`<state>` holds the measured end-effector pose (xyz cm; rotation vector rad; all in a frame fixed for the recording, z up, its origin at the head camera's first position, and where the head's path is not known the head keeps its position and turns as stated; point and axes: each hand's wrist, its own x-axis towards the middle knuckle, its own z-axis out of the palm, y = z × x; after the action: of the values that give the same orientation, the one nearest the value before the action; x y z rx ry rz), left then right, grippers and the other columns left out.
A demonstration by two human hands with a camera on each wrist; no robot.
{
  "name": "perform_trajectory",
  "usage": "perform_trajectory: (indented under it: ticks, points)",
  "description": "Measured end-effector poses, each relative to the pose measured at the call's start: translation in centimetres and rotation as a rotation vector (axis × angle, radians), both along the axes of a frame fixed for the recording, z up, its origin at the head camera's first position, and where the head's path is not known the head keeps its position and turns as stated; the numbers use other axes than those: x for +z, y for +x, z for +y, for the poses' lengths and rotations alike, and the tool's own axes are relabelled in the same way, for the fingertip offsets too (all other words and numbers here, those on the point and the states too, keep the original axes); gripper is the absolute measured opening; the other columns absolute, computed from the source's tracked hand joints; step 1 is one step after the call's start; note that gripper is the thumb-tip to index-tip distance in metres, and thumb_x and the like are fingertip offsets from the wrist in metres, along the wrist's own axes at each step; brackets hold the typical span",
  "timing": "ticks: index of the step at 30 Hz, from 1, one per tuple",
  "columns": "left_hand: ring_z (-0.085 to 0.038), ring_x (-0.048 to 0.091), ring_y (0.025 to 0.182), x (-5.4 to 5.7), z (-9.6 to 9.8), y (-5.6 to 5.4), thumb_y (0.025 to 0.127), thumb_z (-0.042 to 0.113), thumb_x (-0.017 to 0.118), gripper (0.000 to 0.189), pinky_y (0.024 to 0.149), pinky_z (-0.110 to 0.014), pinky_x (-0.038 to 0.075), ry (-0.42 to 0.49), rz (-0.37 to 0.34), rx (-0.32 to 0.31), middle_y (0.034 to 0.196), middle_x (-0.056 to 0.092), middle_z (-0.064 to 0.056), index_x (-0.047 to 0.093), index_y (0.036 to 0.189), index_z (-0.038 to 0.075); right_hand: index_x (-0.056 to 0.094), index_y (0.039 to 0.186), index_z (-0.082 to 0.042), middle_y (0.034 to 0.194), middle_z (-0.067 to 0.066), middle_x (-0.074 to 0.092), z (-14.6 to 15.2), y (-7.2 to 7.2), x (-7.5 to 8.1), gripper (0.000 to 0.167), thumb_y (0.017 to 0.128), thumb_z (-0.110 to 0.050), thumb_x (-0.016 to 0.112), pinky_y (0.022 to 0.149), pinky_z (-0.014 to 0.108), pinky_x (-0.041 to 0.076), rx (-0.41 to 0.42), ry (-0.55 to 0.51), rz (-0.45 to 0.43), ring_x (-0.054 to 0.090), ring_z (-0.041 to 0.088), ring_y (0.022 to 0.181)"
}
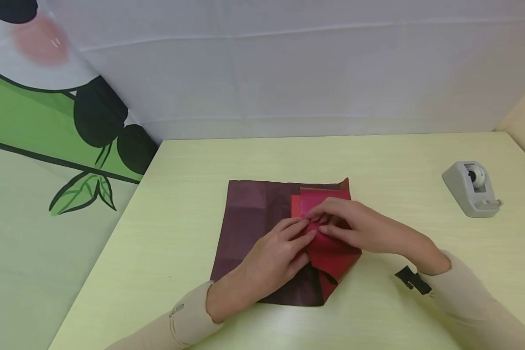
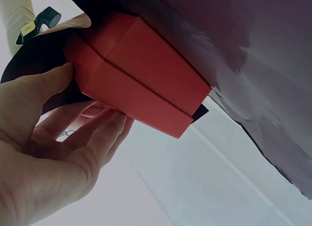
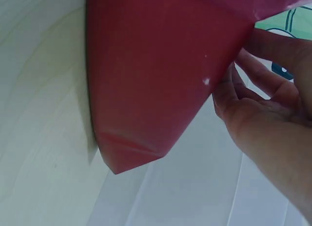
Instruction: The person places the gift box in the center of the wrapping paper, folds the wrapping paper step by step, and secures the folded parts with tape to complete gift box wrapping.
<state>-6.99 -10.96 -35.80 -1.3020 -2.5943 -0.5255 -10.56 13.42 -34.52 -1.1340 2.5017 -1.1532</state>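
A red box (image 2: 146, 72) lies on a sheet of wrapping paper (image 1: 245, 218), dark purple on one face and red on the other. The paper's red face (image 3: 151, 74) is folded up over the right part of the box. My left hand (image 1: 273, 257) holds the box, its thumb at a corner and its fingertips on top near the paper's edge. From the right, my right hand (image 1: 363, 226) pinches the folded paper between thumb and fingers. Both hands' fingertips meet close together over the box. Part of the box is hidden under the paper and the hands.
A grey tape dispenser (image 1: 472, 189) with a roll of tape stands at the right of the pale wooden table (image 1: 192, 194). White cloth (image 1: 315, 82) hangs behind the table. A printed cloth (image 1: 26, 194) with green leaves is at the left. A black clip (image 1: 413, 280) sits by the right sleeve.
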Motion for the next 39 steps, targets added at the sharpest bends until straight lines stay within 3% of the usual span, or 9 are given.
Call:
perform_trajectory:
  ticks: [5,12,18,21,24,30,35,39]
  points:
    - [-0.027,0.054,0.131,0.2,0.1,0.2,0.093,0.014,0.076,0.037,0.098,-0.03,0.055,-0.067,0.055,0.017,0.137,0.065,-0.014,0.072,0.13,0.006,0.068,0.125,-0.012,0.123,-0.005,0.063,0.8,0.7,0.2,0.03,0.096,-0.008,0.072,0.095,0.037,0.054,-0.006,0.066,0.073,0.058,0.014,0.114]
    - [-0.026,0.056,0.13,0.2,0.2,0.4,0.092,0.017,0.077,0.038,0.092,-0.029,0.057,-0.117,0.138,0.029,0.134,0.066,-0.013,0.073,0.128,0.007,0.067,0.132,-0.014,0.135,-0.003,0.058,1.5,1.3,0.4,0.035,0.097,-0.014,0.072,0.101,0.041,0.051,0.005,0.093,0.092,0.051,0.019,0.126]
    - [-0.021,0.061,0.105,0.3,0.2,0.6,0.085,0.01,0.081,0.025,0.084,-0.023,0.058,-0.009,0.154,0.058,0.111,0.071,-0.007,0.077,0.109,0.004,0.064,0.136,-0.015,0.143,0.002,0.052,1.9,1.5,0.4,0.038,0.099,-0.017,0.07,0.097,0.034,0.052,0.02,0.103,0.077,0.047,0.02,0.129]
    - [-0.017,0.055,0.086,0.5,0.2,1.0,0.08,0.006,0.082,0.017,0.067,-0.02,0.054,0.033,0.142,0.094,0.093,0.064,-0.003,0.069,0.091,0.007,0.065,0.135,-0.015,0.144,0.002,0.052,1.9,1.4,0.4,0.037,0.099,-0.017,0.071,0.097,0.033,0.052,0.02,0.104,0.066,0.047,0.02,0.128]
    - [-0.014,0.049,0.071,0.6,0.1,1.4,0.079,0.01,0.085,0.028,0.052,-0.019,0.043,0.024,0.119,0.153,0.076,0.055,0.001,0.058,0.076,0.012,0.065,0.135,-0.016,0.144,0.002,0.052,2.0,1.4,0.4,0.037,0.099,-0.018,0.071,0.098,0.033,0.053,0.019,0.106,0.057,0.047,0.02,0.129]
    - [-0.007,0.043,0.051,1.2,0.3,2.2,0.083,0.018,0.084,0.038,0.041,-0.018,0.029,-0.046,0.03,0.214,0.055,0.045,0.008,0.053,0.06,0.019,0.065,0.135,-0.018,0.145,0.001,0.05,2.0,1.4,0.4,0.036,0.1,-0.021,0.07,0.097,0.032,0.053,0.018,0.101,0.033,0.046,0.019,0.129]
    - [-0.007,0.043,0.044,1.4,0.7,2.6,0.089,0.019,0.078,0.032,0.039,-0.021,0.03,-0.088,-0.081,0.143,0.05,0.046,0.009,0.057,0.064,0.02,0.064,0.137,-0.018,0.145,0.001,0.05,2.1,1.4,0.4,0.038,0.1,-0.022,0.07,0.096,0.031,0.053,0.015,0.096,0.028,0.046,0.019,0.129]
    - [-0.01,0.052,0.05,0.8,1.1,2.8,0.093,0.022,0.076,0.02,0.042,-0.023,0.039,-0.094,-0.104,0.066,0.059,0.057,0.008,0.066,0.076,0.02,0.064,0.137,-0.017,0.144,0.001,0.051,2.2,1.5,0.4,0.038,0.1,-0.021,0.07,0.096,0.03,0.053,0.014,0.095,0.029,0.046,0.018,0.128]
